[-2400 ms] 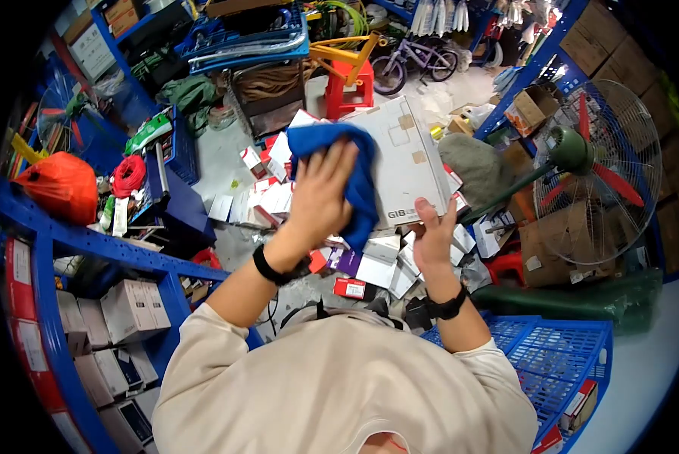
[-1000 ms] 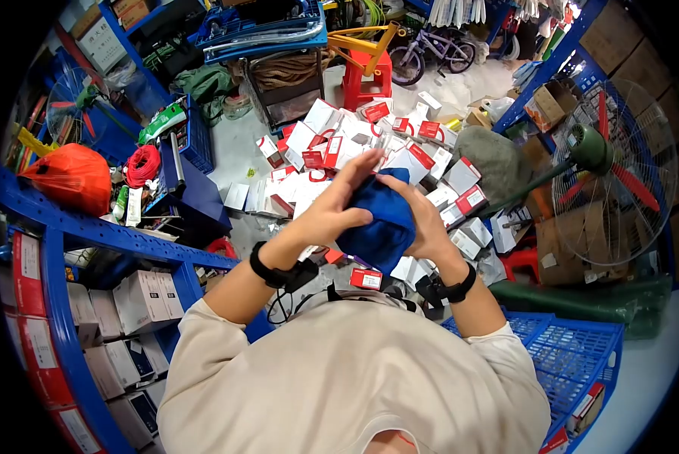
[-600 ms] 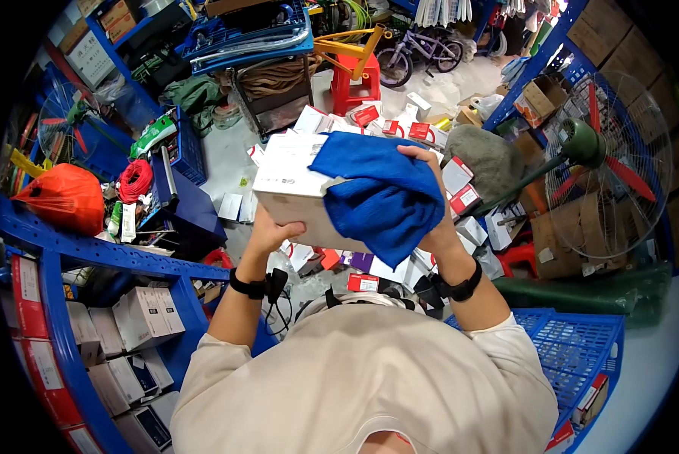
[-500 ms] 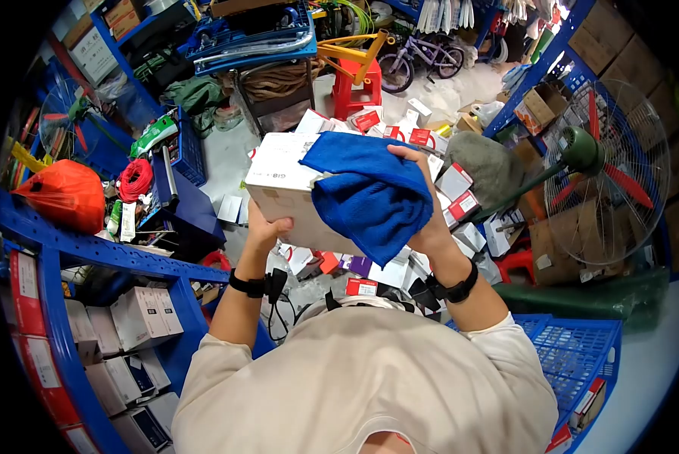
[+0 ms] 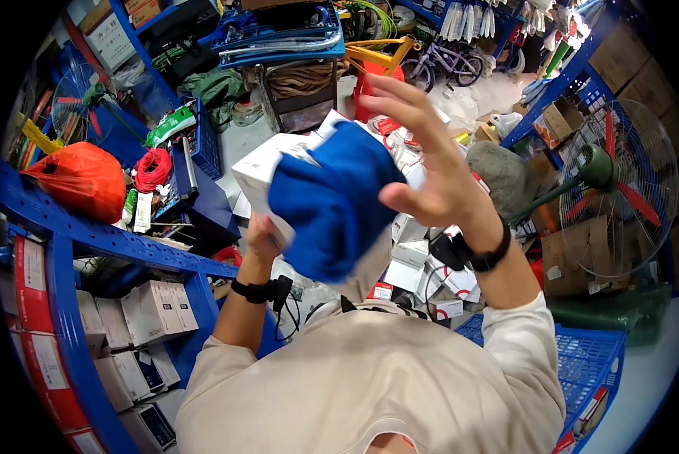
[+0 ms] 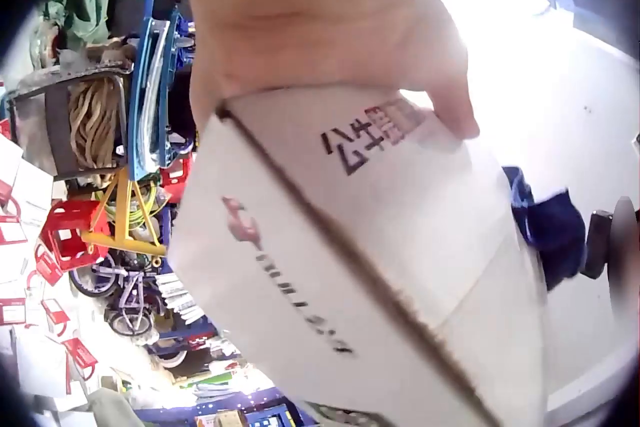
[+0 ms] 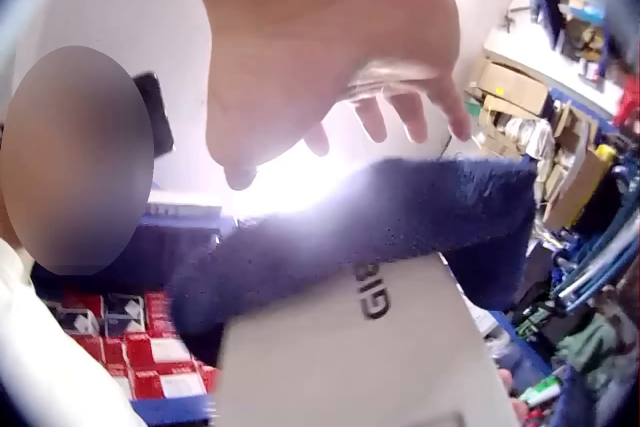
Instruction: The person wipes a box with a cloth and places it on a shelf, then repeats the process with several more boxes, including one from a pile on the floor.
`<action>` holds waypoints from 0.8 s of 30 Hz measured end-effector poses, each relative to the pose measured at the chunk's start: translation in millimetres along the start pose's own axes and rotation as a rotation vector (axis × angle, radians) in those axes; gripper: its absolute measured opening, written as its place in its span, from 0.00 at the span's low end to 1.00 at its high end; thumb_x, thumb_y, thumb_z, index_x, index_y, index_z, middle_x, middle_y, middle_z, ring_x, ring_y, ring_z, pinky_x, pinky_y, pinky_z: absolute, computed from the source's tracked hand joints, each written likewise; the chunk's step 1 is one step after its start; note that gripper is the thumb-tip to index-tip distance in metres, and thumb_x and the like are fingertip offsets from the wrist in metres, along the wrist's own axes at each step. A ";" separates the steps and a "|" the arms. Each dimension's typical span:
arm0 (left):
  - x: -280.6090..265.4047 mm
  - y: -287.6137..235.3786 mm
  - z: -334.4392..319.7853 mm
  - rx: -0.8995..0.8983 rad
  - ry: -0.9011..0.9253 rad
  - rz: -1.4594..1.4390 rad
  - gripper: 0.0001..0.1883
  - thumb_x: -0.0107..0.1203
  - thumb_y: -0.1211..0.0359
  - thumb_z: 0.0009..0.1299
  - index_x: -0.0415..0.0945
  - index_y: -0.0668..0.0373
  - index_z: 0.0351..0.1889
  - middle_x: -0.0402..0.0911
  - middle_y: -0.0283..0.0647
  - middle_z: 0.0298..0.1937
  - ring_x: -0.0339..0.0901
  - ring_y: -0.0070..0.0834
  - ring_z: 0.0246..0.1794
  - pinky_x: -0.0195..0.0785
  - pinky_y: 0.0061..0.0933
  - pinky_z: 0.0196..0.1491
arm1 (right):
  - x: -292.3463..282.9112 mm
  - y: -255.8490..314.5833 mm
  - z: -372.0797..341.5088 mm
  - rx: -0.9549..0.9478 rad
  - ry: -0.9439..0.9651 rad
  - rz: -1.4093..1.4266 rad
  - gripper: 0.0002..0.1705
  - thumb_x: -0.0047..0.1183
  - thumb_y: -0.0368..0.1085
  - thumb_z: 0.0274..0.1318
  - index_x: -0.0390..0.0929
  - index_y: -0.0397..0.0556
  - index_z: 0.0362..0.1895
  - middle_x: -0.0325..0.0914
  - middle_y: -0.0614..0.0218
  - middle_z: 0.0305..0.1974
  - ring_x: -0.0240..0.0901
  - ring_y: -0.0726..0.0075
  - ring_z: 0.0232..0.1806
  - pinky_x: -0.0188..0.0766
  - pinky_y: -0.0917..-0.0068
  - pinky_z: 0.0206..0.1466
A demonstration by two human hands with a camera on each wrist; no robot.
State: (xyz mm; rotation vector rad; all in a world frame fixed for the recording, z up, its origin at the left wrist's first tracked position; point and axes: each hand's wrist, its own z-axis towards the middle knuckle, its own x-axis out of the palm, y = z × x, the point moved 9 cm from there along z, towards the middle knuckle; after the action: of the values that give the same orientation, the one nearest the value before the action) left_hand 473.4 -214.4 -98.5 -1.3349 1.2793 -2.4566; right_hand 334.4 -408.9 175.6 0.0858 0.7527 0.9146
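My left hand (image 5: pixel 262 236) grips a white cardboard box (image 5: pixel 264 160) by its left end, held up in front of my chest. In the left wrist view the palm lies against the box (image 6: pixel 300 237), with the thumb bent over one face. A blue cloth (image 5: pixel 339 198) drapes over the box's right part and hides much of it. Just right of the cloth, my right hand (image 5: pixel 434 166) is raised with fingers spread and nothing in it. The right wrist view has this hand (image 7: pixel 330 57) apart from the cloth (image 7: pixel 400 207), beside printed lettering on the box.
Below and behind the box lies a heap of white-and-red small boxes (image 5: pixel 411 253). A blue shelf (image 5: pixel 127 246) with boxes stands at left. At right are a large fan (image 5: pixel 600 166), a grey-green sack (image 5: pixel 502 175) and a blue plastic crate (image 5: pixel 581 363).
My right hand has let go of the box and cloth and moved up and right, fingers spreading. The box has tilted in my left hand. Earlier my left hand wiped the box with the cloth.
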 end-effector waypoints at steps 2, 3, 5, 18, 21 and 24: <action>37.0 -14.5 4.7 -0.004 0.063 0.062 0.50 0.66 0.48 0.66 0.55 0.69 0.76 0.72 0.55 0.69 0.73 0.45 0.70 0.68 0.49 0.71 | 37.6 -9.7 1.5 0.028 0.172 0.027 0.42 0.56 0.65 0.64 0.67 0.58 0.74 0.55 0.45 0.76 0.59 0.32 0.74 0.61 0.47 0.74; 48.8 -16.9 7.4 -0.004 0.095 0.093 0.50 0.67 0.49 0.66 0.55 0.70 0.75 0.73 0.55 0.68 0.74 0.44 0.68 0.70 0.47 0.69 | 44.4 -11.2 -1.1 0.026 0.215 0.026 0.40 0.51 0.64 0.67 0.66 0.56 0.74 0.54 0.45 0.77 0.58 0.32 0.75 0.59 0.46 0.74; 50.4 -14.3 4.8 -0.001 0.042 0.082 0.50 0.68 0.48 0.66 0.55 0.70 0.75 0.73 0.55 0.68 0.76 0.44 0.67 0.72 0.47 0.67 | 51.1 -13.7 -5.8 0.018 0.256 0.025 0.38 0.47 0.64 0.70 0.66 0.55 0.75 0.54 0.46 0.78 0.57 0.32 0.75 0.58 0.45 0.75; 118.6 67.6 26.8 -0.235 -0.160 -0.346 0.43 0.36 0.36 0.79 0.56 0.62 0.79 0.66 0.55 0.76 0.69 0.50 0.73 0.63 0.54 0.74 | 7.0 3.2 -122.5 -0.015 0.203 -0.185 0.40 0.45 0.62 0.71 0.64 0.50 0.76 0.56 0.47 0.78 0.50 0.32 0.80 0.52 0.42 0.78; 161.4 103.0 35.5 -0.286 -0.208 -0.346 0.43 0.35 0.36 0.79 0.59 0.61 0.77 0.70 0.55 0.73 0.72 0.50 0.71 0.64 0.54 0.73 | -40.0 -2.0 -152.6 -0.121 -0.144 -0.235 0.36 0.50 0.61 0.70 0.67 0.51 0.71 0.60 0.48 0.77 0.59 0.34 0.76 0.56 0.40 0.76; 211.4 147.5 40.1 -0.458 -0.210 -0.485 0.45 0.36 0.33 0.77 0.60 0.60 0.77 0.70 0.54 0.73 0.71 0.51 0.71 0.62 0.53 0.75 | -93.4 -8.9 -180.0 -0.294 -0.552 -0.281 0.23 0.51 0.52 0.72 0.69 0.53 0.61 0.68 0.49 0.71 0.61 0.31 0.74 0.49 0.37 0.78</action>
State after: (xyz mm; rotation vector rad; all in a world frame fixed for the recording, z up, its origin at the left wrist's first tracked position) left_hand 325.6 -423.6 -49.0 -2.1785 1.6924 -2.2661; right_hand 193.2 -526.8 89.8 -0.0280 0.1087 0.6770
